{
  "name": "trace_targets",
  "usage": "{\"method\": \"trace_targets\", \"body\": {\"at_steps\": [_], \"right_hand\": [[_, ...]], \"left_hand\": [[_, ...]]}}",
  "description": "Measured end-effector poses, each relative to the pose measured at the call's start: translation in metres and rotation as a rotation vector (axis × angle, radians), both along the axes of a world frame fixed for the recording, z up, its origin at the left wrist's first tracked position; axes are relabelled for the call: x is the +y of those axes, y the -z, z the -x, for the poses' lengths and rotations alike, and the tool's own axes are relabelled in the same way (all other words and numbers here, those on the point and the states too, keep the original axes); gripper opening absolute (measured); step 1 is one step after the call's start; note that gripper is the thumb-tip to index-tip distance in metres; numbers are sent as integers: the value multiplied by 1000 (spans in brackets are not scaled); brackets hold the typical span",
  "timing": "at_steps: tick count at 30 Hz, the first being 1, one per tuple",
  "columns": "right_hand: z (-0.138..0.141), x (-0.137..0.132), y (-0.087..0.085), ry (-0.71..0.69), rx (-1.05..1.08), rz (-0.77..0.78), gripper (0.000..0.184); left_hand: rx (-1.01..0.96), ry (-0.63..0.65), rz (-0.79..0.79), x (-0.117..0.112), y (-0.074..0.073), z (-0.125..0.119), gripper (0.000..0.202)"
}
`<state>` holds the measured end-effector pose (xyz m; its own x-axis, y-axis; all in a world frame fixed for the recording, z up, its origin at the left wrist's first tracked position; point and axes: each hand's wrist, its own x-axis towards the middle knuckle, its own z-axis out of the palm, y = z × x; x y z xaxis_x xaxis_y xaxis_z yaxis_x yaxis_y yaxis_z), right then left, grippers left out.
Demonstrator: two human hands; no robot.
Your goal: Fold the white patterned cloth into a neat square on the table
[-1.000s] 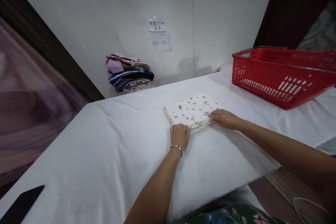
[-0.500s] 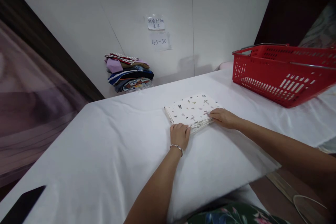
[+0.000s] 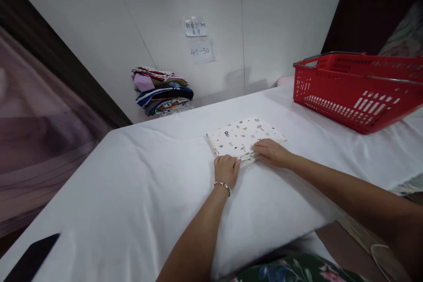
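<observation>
A folded white cloth with small printed palm trees and figures lies flat on the white-covered table, its layers showing along the near edge. My left hand, with a bracelet at the wrist, is closed on the near left corner, fingers on top. My right hand grips the near edge further right, its fingers over the top layer and the thumb by the layered side. Between the two hands a short stretch of the layered edge shows.
A red plastic basket with metal handles stands at the right. Behind the table's far edge is a stack of folded fabrics against the wall. A dark flat object lies at the near left. The white tablecloth has soft wrinkles.
My right hand has slid left along the near edge of the cloth, uncovering its right corner. My left hand stays at the near left corner.
</observation>
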<state>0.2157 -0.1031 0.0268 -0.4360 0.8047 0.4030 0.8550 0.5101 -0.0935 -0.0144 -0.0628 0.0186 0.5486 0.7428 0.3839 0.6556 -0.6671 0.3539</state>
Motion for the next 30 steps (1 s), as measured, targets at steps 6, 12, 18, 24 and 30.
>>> {"method": "trace_targets", "body": {"at_steps": [6,12,18,24,30], "right_hand": [[3,3,2,-4,-38,-72,24],[-4,-3,4,-42,-50,-96,25],[-4,-2,9,-15,-23,-79,25],[-6,-5,7,48,37,-32,25],[-1,-7,2,62,67,-20,21]], "left_hand": [[48,27,-53,-1,-1,1,21],[94,83,-147,-4,-3,0,19],[69,73,-111,-4,0,1,19],[-1,20,-63,-1,3,1,18],[54,14,-126,-2,2,-2,13]]}}
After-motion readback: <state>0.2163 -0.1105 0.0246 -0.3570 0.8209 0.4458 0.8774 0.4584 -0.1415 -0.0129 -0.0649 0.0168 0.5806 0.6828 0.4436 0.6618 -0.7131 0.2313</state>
